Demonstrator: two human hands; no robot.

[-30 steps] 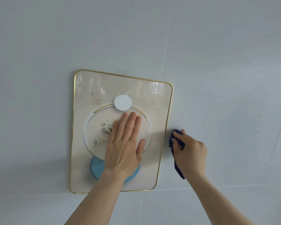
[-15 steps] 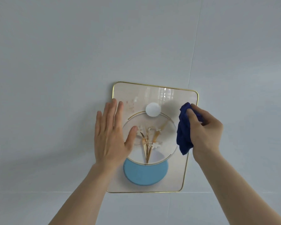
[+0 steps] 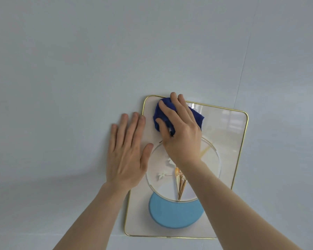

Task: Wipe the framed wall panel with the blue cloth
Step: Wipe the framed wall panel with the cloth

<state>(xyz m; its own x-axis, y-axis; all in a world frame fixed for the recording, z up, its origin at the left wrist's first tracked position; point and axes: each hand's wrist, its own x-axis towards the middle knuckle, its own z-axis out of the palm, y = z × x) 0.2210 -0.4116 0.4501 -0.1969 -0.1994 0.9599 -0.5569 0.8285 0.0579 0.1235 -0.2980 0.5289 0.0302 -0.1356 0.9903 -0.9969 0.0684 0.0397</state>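
A gold-framed wall panel (image 3: 229, 141) with a glossy cream face, a ring, dried flowers and a light blue disc hangs on the wall. My right hand (image 3: 179, 130) presses a bunched dark blue cloth (image 3: 161, 112) against the panel's upper left corner, fingers spread over the cloth. My left hand (image 3: 128, 150) lies flat with fingers apart across the panel's left edge, palm mostly on the wall, thumb on the panel. My right forearm hides part of the panel's middle.
A pale grey tiled wall (image 3: 61, 69) surrounds the panel, with thin grout lines running down on the right (image 3: 242, 73) and across below the panel.
My right hand carried the cloth from the wall right of the panel, over its right side, to the upper left corner. My left hand slid from the panel's centre to its left edge.
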